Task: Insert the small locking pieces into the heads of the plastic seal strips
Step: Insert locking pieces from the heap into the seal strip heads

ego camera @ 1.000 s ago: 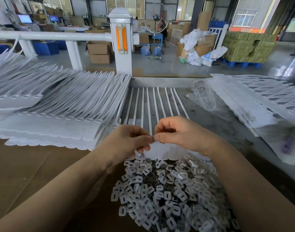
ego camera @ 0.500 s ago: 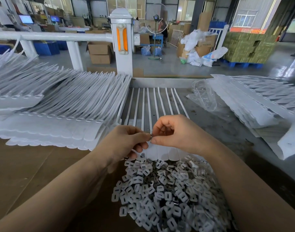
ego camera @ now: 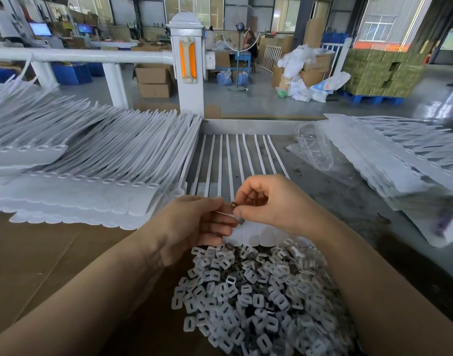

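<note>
my right hand point(ego camera: 276, 204) pinches dark locking piece point(ego camera: 233, 204) at fingertips; left hand point(ego camera: 194, 222) curled, fingers meeting it, grip unclear. strip heads point(ego camera: 256, 233) just below fingers, strips point(ego camera: 230, 160) running away from me. right hand nearer. spare pieces point(ego camera: 258, 299) heaped nearer me.

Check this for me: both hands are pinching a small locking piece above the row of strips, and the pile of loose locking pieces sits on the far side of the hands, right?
Not quite. The head view shows the pile of loose locking pieces on the near side of the hands, between the forearms. The left hand and right hand do pinch a small piece above the strips.
</note>
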Motion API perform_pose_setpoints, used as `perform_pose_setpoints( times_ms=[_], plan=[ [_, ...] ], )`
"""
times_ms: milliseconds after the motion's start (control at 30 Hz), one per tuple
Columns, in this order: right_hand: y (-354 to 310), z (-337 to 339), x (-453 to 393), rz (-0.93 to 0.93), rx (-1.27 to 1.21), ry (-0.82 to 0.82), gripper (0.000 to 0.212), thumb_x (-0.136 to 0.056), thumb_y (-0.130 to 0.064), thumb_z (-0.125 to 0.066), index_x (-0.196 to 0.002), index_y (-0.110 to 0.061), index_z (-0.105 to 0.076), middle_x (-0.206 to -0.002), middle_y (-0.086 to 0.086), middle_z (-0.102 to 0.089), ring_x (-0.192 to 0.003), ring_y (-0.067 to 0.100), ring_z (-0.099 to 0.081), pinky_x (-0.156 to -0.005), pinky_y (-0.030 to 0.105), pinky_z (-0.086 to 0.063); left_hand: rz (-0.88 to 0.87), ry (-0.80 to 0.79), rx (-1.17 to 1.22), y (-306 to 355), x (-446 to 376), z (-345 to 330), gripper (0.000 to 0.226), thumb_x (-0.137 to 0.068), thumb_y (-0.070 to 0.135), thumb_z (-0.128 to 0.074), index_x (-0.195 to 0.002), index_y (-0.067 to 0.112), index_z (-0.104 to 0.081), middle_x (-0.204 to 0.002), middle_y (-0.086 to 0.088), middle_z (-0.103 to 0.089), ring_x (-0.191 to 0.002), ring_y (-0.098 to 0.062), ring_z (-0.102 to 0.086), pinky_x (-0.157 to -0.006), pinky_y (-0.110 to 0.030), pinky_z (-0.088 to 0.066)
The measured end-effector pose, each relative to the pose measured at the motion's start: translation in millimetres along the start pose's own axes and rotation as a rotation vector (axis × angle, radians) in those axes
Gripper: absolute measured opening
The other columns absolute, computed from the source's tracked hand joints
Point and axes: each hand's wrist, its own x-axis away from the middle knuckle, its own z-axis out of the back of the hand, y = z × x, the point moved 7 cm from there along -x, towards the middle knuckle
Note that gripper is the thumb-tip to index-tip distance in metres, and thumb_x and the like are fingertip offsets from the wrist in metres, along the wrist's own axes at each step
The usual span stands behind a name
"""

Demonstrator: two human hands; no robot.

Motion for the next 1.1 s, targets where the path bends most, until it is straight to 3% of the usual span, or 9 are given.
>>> perform_pose_setpoints(
  times_ms=[200,467,567,667,800,867,933,1033,1100],
  plan=[
    [-3,-1,0,0.000,0.019,0.015,0.014,-0.081,-0.020,-0.078,-0.078,-0.029,-0.069,-0.071,-0.012,-0.068,-0.063,-0.001,-0.060,-0.060,0.015,-0.045,-0.088,0.072,-0.148,5,0,4,0.011,-0.092,0.012,-0.063,-0.090,0.004,-0.069,-0.076,-0.009,-0.070,-0.058,-0.012,-0.061,-0.050,-0.020,-0.050],
    [-8,1,3,-0.039,-0.021,-0.012,0.008,-0.089,-0.024,-0.068,-0.082,-0.027,-0.070,-0.079,-0.009,-0.070,-0.070,0.001,-0.063,-0.065,0.016,-0.050,-0.217,0.121,-0.357,14,1,3,0.009,-0.093,0.015,-0.062,-0.092,0.009,-0.070,-0.078,-0.003,-0.073,-0.064,-0.010,-0.064,-0.057,-0.019,-0.053],
    [6,10,3,-0.167,-0.032,0.041,0.010,-0.090,-0.023,-0.064,-0.081,-0.026,-0.069,-0.074,-0.008,-0.069,-0.062,-0.002,-0.058,-0.062,0.022,-0.047,-0.354,0.188,-0.683,19,4,2,0.006,-0.091,0.024,-0.066,-0.090,0.025,-0.071,-0.081,0.008,-0.073,-0.070,-0.003,-0.065,-0.063,-0.017,-0.054],
    [30,24,6,-0.369,0.017,0.116,0.012,-0.089,-0.018,-0.060,-0.079,-0.019,-0.068,-0.070,-0.007,-0.064,-0.058,0.003,-0.053,-0.059,0.023,-0.041,-0.431,0.164,-0.981,16,4,-5,0.012,-0.088,0.038,-0.067,-0.100,0.038,-0.067,-0.097,0.022,-0.064,-0.090,0.006,-0.059,-0.078,-0.015,-0.050],
    [50,30,13,-0.554,0.056,0.093,0.014,-0.084,-0.016,-0.059,-0.081,-0.005,-0.067,-0.076,0.004,-0.059,-0.071,0.018,-0.052,-0.068,0.032,-0.043,-0.491,0.072,-1.251,7,0,-15,0.031,-0.087,0.045,-0.065,-0.118,0.041,-0.062,-0.123,0.019,-0.053,-0.117,-0.005,-0.047,-0.103,-0.031,-0.039],
    [53,31,15,-0.597,0.073,0.081,0.015,-0.082,-0.015,-0.058,-0.080,0.000,-0.062,-0.078,0.008,-0.053,-0.072,0.020,-0.047,-0.068,0.033,-0.039,-0.520,0.089,-1.297,8,0,-15,0.030,-0.088,0.045,-0.065,-0.117,0.042,-0.061,-0.124,0.020,-0.053,-0.119,-0.006,-0.045,-0.105,-0.034,-0.038],
    [54,34,16,-0.619,0.090,0.076,0.007,-0.080,-0.013,-0.057,-0.076,-0.007,-0.059,-0.077,0.008,-0.049,-0.070,0.020,-0.042,-0.065,0.032,-0.033,-0.532,0.098,-1.297,9,0,-13,0.026,-0.087,0.046,-0.064,-0.113,0.044,-0.061,-0.122,0.023,-0.053,-0.117,-0.004,-0.045,-0.103,-0.033,-0.039],
    [58,39,17,-0.640,0.142,0.050,0.018,-0.084,-0.014,-0.060,-0.090,0.002,-0.065,-0.075,0.005,-0.054,-0.064,0.017,-0.046,-0.059,0.028,-0.034,-0.548,0.096,-1.308,9,-2,-13,0.022,-0.087,0.045,-0.064,-0.109,0.044,-0.062,-0.119,0.024,-0.053,-0.115,-0.004,-0.046,-0.101,-0.032,-0.040],
    [59,39,18,-0.646,0.155,0.029,0.015,-0.085,-0.015,-0.061,-0.092,-0.003,-0.069,-0.077,0.002,-0.058,-0.065,0.015,-0.050,-0.059,0.027,-0.036,-0.554,0.093,-1.309,10,-2,-12,0.021,-0.086,0.045,-0.065,-0.107,0.045,-0.062,-0.118,0.025,-0.053,-0.113,-0.005,-0.047,-0.100,-0.033,-0.041]
  ],
)
